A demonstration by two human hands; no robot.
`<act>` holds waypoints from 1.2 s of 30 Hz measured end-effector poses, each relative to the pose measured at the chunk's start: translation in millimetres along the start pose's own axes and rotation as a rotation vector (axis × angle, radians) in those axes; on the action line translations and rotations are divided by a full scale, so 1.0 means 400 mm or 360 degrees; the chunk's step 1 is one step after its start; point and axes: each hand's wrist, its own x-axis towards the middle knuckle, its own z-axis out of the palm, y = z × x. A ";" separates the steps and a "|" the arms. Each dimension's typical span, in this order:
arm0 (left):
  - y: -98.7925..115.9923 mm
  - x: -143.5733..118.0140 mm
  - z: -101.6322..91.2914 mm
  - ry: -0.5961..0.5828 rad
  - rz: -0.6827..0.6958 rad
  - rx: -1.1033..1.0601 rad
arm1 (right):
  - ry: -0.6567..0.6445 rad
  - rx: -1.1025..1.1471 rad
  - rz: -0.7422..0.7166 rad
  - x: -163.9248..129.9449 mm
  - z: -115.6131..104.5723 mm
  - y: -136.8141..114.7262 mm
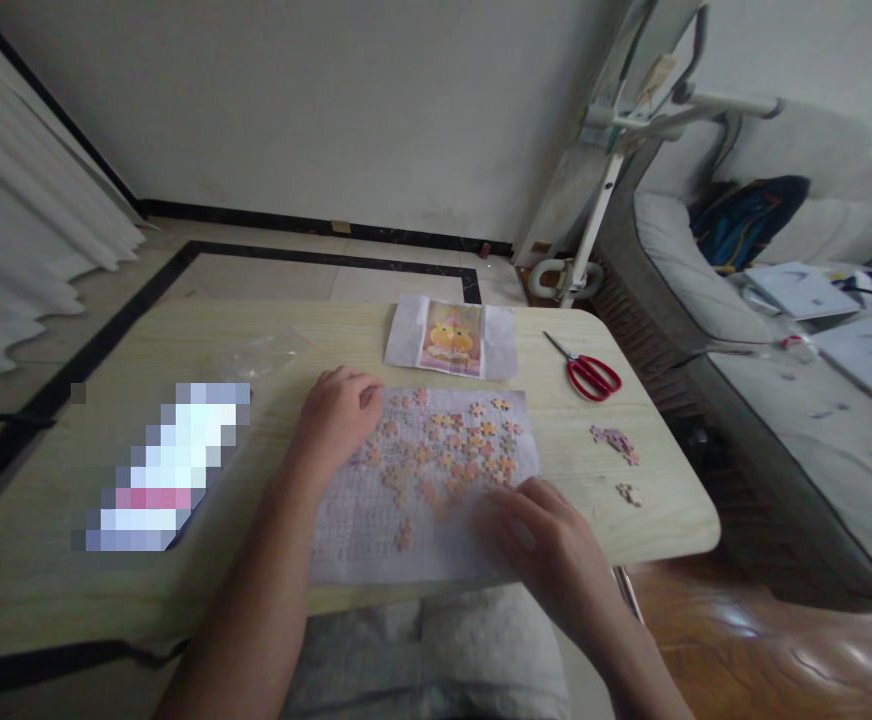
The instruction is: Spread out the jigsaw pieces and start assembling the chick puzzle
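A pale, matte wood-grain table (106,620) with rounded corners fills the lower view, standing on beige floor tiles edged in black, with a plain white wall behind and white curtains at nine o'clock. At three o'clock lies a grey cushioned sofa (781,400) strewn with papers and a dark blue bag.

In the table's middle lies a thin white paper sheet with a faint printed grid (376,540), and over its far half spreads a loose cluster of small knobbly pink and orange jigsaw pieces (451,445). The left hand (338,415) rests at the cluster's nine o'clock edge, fingers curled loosely down onto the pieces; whether it pinches one I cannot tell. The right hand (533,540) lies at five o'clock of the cluster, fingers spread flat and blurred over the sheet's near corner.

At twelve o'clock of the sheet sits a creased white leaflet showing a yellow cartoon chick (452,338). At two o'clock lie red-handled steel scissors (590,373). At three o'clock sit a few stray pinkish puzzle pieces (616,442). A crinkled clear plastic bag (263,352) lies at ten o'clock.
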 end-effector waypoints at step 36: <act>0.007 0.000 -0.003 -0.0065 -0.0037 0.0016 | 0.0102 -0.0279 -0.0137 0.269 -0.022 0.103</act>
